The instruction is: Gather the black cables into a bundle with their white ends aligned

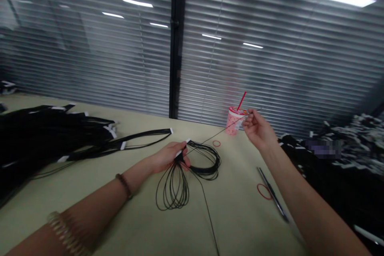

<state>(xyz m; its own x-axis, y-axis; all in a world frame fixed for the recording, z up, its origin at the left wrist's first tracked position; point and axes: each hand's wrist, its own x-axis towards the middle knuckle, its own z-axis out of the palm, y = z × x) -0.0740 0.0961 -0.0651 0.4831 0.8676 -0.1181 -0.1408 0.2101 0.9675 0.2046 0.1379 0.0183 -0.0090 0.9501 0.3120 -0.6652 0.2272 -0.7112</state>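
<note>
My left hand (169, 157) is closed around the middle of a bundle of thin black cords (210, 170), pinching it where a white tag (188, 141) shows. Loops fan out to the right and below that grip, and one long strand trails down toward the bottom edge. Up and to the right, my right hand (257, 128) pinches a single dark cord (223, 129), pulled taut in a slanting line from the bundle. The cord's thin tip sticks out past my right fingers. Part of the bundle is hidden by my left fingers.
A pink cup (232, 123) with a red straw stands behind my right hand. Red rubber bands (216, 143) and a pen (272, 194) lie on the pale table (144, 224). Large piles of black cords (54, 136) with white tags cover the left; another dark pile (336, 192) lies right.
</note>
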